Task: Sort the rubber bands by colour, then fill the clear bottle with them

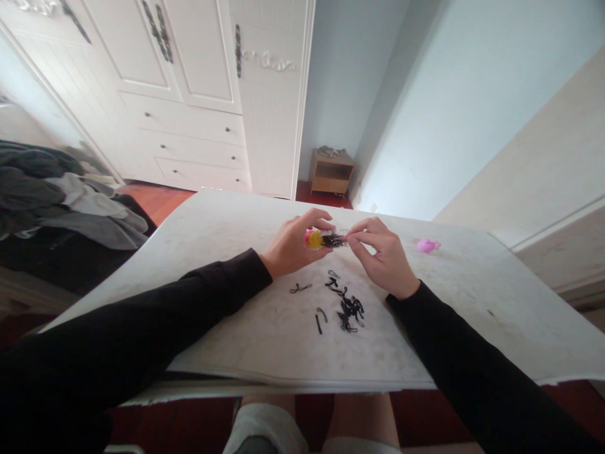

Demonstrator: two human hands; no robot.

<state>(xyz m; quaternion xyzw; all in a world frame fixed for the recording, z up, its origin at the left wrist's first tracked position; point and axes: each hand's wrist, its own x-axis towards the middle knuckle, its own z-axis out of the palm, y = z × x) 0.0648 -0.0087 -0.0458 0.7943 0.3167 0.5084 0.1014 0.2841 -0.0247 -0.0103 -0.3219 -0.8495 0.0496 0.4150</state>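
Note:
My left hand [293,244] is wrapped round a small clear container [326,239] lying on its side above the table. Pink, yellow and black bands show through its wall, the black ones toward the right end. At that end, the thumb and fingers of my right hand [382,255] are pinched together; what lies between the fingertips is too small to make out. Below my hands, a pile of black elastic bands [350,310] lies on the white table [246,334]. A few loose bands [300,288] are scattered left of the pile.
A small pink object [428,245] sits on the table to the right. Heaped clothes [70,195] are at the far left. Beyond the table stand a white wardrobe [198,139] and a small wooden cabinet [331,173]. The table's near edge runs just above my legs.

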